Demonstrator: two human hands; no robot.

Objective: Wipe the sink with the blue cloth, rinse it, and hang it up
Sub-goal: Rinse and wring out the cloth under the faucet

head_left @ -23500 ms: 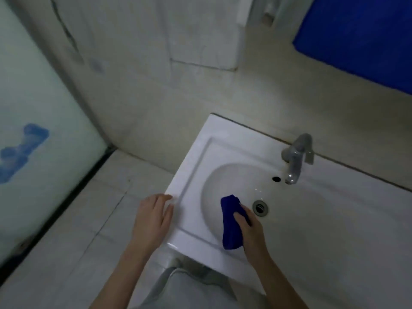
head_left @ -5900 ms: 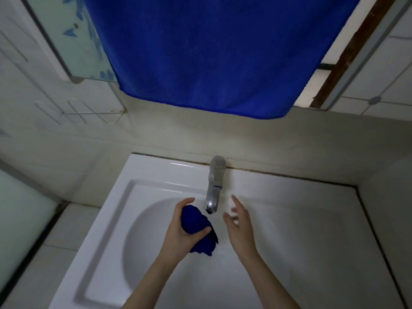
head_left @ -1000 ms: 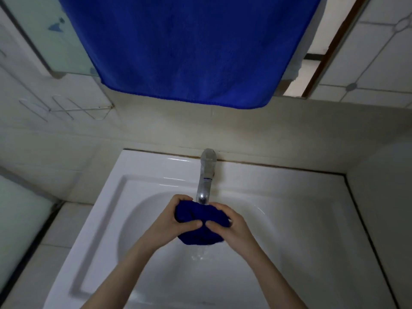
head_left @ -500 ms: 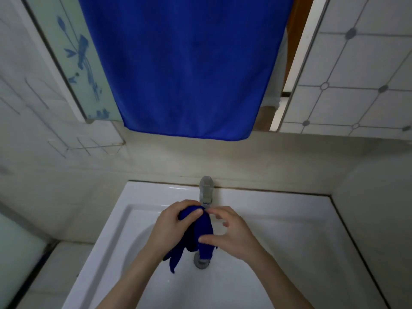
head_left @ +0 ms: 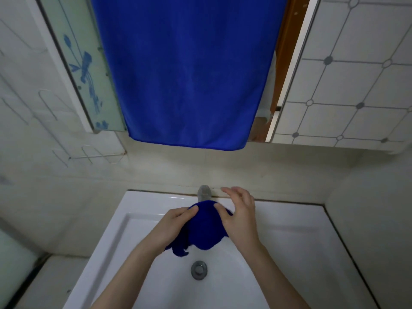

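blue cloth [head_left: 206, 228] draped over the tap [head_left: 204, 192], above the drain [head_left: 199, 269]. my left hand [head_left: 171, 226] pinches its left edge; right hand [head_left: 239, 216] thumb on it, fingers splayed. both adjacent; folds trail down-left.

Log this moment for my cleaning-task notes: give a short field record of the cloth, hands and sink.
cloth: blue cloth, bunched, held above the basin
left hand: left hand gripping the cloth's left side
right hand: right hand thumb on cloth, fingers spread
faucet: faucet mostly hidden behind the cloth
sink: white sink, drain uncovered
hanging above: large blue towel
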